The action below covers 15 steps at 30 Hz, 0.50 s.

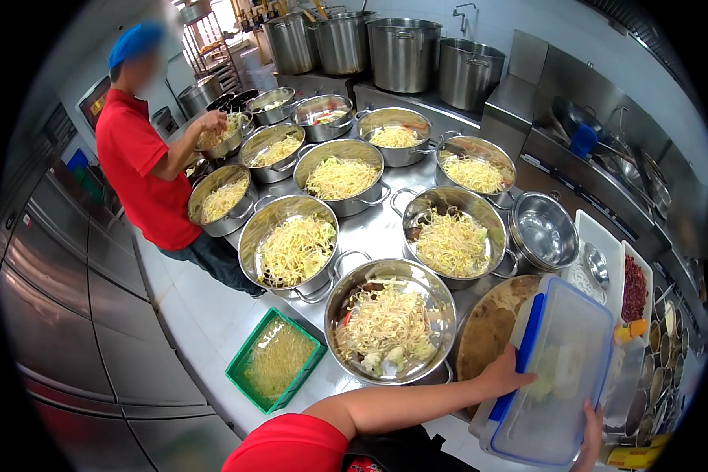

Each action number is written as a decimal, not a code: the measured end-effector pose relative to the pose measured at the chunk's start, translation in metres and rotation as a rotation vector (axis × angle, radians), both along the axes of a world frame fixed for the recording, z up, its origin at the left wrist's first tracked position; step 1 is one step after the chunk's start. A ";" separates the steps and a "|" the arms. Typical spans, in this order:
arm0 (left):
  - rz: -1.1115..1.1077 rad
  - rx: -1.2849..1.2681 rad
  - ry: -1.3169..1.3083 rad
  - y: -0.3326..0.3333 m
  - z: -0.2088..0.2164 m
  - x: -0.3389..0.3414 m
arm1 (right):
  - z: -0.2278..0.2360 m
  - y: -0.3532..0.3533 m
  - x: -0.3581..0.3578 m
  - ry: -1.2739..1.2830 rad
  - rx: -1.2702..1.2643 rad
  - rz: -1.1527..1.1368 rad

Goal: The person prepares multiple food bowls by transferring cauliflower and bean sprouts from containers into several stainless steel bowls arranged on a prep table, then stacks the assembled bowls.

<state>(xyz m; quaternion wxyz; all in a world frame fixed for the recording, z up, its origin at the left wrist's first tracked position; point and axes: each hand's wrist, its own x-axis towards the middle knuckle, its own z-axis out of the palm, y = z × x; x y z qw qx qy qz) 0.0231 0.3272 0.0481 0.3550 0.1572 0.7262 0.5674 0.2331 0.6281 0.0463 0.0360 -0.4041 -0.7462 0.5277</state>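
A translucent plastic food storage box (566, 370) with a blue clip edge is tilted at the lower right. My left hand (510, 375) grips its left side, by the blue edge. At its lower right edge my right hand (590, 431) takes hold, partly hidden. Something pale green shows dimly through the plastic. Just left of my left hand is a round wooden chopping board (488, 322), partly covered by the box. Beside the board stands a steel pot (329, 334) with bean sprouts (381, 318) and cauliflower florets (393, 356).
Several two-handled steel pots of sprouts (295, 244) fill the steel table. A green crate (245, 385) sits at the lower left. Nested steel bowls (543, 228) and white trays (586, 236) line the right. Across the table stands a co-worker in red (145, 165). Tall stockpots (405, 55) stand behind.
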 end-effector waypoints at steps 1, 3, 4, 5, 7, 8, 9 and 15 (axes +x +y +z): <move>0.000 -0.004 -0.013 -0.003 0.003 0.003 | -0.005 0.009 0.004 0.003 -0.003 0.012; 0.017 0.056 -0.056 -0.008 -0.002 0.012 | 0.039 -0.021 -0.002 -0.070 -0.059 -0.066; 0.027 0.084 -0.072 -0.011 -0.001 0.015 | 0.066 -0.040 -0.005 -0.104 -0.088 -0.105; 0.025 0.083 -0.115 -0.017 0.007 0.017 | 0.074 -0.048 -0.007 -0.127 -0.072 -0.114; -0.007 0.106 -0.175 -0.020 0.004 0.024 | 0.071 -0.050 -0.011 -0.130 -0.058 -0.108; -0.019 0.117 -0.199 -0.023 0.005 0.026 | 0.068 -0.049 -0.016 -0.126 -0.048 -0.092; -0.051 0.076 -0.215 -0.029 0.011 0.027 | 0.063 -0.050 -0.024 -0.123 -0.046 -0.081; -0.016 0.104 -0.116 -0.036 -0.020 0.036 | 0.033 -0.042 -0.052 -0.090 -0.067 0.005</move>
